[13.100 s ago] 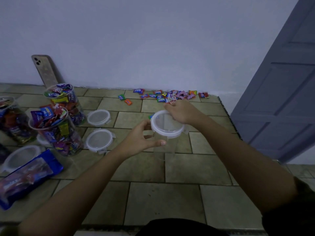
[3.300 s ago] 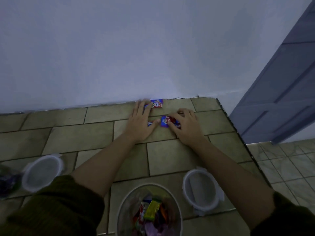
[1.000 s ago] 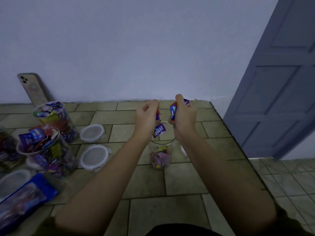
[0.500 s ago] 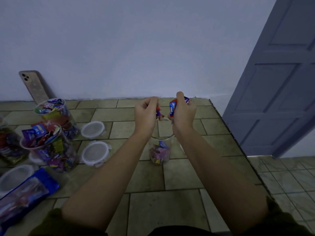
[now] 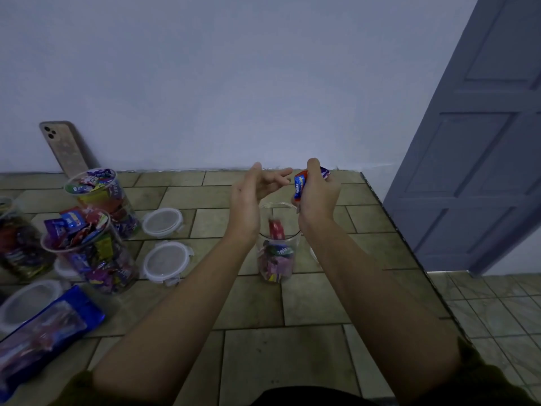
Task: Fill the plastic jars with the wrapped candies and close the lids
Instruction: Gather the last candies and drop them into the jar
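Tiled stone table (image 5: 307, 303) against a pale wall, grey panelled door (image 5: 480, 159) at right; clear plastic jar (image 5: 278, 247) at centre, roughly a third full of wrapped candies (image 5: 276, 259); one red candy (image 5: 276, 230) mid-fall inside it. Left hand (image 5: 251, 194) above the rim, now spread open and empty where half a second ago it pinched a wrapper; right hand (image 5: 317, 194) closed on a blue-and-red wrapped candy (image 5: 301, 184), not yet released. Two brimming clear jars (image 5: 93, 244) at left, uncapped; white clip lids (image 5: 167, 260) flat beside them; blue candy bag (image 5: 44, 332) near the front edge. Judgement: filling continues; no lid fitted.
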